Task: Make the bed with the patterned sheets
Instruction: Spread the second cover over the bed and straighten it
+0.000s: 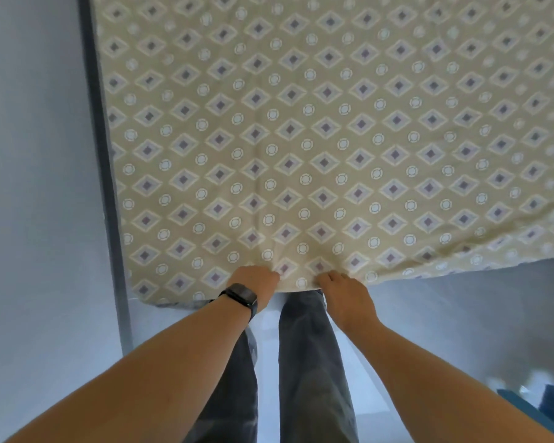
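Head view shows the beige cotton sheet printed with purple diamonds and white rings (317, 139) spread flat over the bed, its near hem gathered where both hands meet. Left hand (256, 284), with a black watch (241, 297) on its wrist, and right hand (344, 297) each pinch that hem, fingers curled into the cloth. Uneven pulling could probably drag the sheet askew, since the hem's right side already slants away and puckers radiate from the grip.

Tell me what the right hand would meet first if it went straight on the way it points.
Only more sheet, most likely. The right hand grips the near edge and points up the bed; nothing else lies on the sheet ahead as far as the picture shows.
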### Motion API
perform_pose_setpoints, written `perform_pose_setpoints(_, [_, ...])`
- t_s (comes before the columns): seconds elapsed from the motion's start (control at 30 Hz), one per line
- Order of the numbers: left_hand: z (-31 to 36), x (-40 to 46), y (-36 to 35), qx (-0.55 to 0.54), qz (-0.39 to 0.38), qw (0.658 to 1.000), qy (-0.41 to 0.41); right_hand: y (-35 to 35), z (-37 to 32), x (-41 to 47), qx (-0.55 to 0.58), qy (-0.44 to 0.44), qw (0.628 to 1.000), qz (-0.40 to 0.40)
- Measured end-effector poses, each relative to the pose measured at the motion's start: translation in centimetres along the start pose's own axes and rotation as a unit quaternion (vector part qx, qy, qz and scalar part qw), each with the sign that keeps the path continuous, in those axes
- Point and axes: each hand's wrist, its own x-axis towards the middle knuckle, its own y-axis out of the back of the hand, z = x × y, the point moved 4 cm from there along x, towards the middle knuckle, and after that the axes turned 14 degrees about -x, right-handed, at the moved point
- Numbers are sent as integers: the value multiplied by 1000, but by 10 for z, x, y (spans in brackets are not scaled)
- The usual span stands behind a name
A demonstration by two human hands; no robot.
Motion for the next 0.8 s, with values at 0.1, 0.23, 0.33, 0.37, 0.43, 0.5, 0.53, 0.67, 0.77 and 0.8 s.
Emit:
perform_pose_setpoints(0.1, [-9, -1, 1, -57, -24, 998, -21, 2, 1, 11, -2, -21, 1000, -4])
perform_pose_setpoints(0.23, [-28, -5, -4, -257, 66, 964, -22, 10, -3, 21, -17, -33, 998, -55])
perform_pose_setpoints(0.33, [-55, -11, 6, -313, 218, 924, -28, 25, -12, 30, -21, 8, 998, -67])
perform_pose_setpoints(0.37, [-71, -14, 9, -308, 270, 912, -13, 31, -19, 36, -9, 29, 998, -52])
perform_pose_setpoints(0.43, [-103, -22, 11, -264, 329, 906, 29, 42, -38, 48, 9, 62, 998, -10])
perform_pose_setpoints(0.5, [-127, -29, 8, -212, 292, 931, 63, 48, -61, 60, 7, 74, 997, 7])
perform_pose_setpoints(0.53, [-131, -32, 7, -194, 238, 949, 77, 49, -72, 63, 4, 70, 998, -4])
perform_pose_setpoints(0.67, [-122, -60, 29, -109, 12, 988, 111, 64, -99, 48, -7, 30, 996, -81])
perform_pose_setpoints(0.77, [-99, -110, 65, -170, 0, 981, 90, 107, -107, 11, 42, -6, 993, -112])
perform_pose_setpoints(0.8, [-91, -140, 87, -201, 29, 976, 77, 141, -113, -8, 66, -13, 993, -100])
